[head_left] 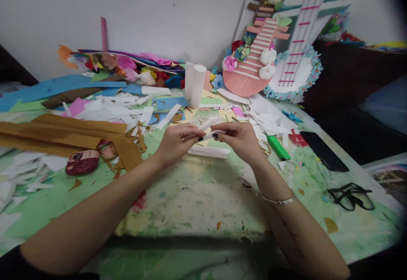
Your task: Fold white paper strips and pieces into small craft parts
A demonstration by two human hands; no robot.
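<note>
Both hands meet over the middle of the table, pinching one narrow strip of white paper (pixel 210 123). My left hand (pixel 178 141) grips its left part between thumb and fingers. From the other side, my right hand (pixel 237 138) pinches it the same way, close to the left fingertips. The strip looks folded or curved, and the fingers hide part of it. Just below and behind the hands lies a folded white paper piece (pixel 209 151). Beside my right hand are the gold-coloured scissor handles (pixel 264 148) and a green glue-like tube or cutter (pixel 278 147).
A white paper roll (pixel 198 86) stands upright at the back. Paper instruments (pixel 249 66) lean on the wall at right. Brown crepe paper (pixel 63 134), a maroon case (pixel 82 162) and white scraps lie left. A black phone (pixel 324 151) and glasses (pixel 351 196) lie right.
</note>
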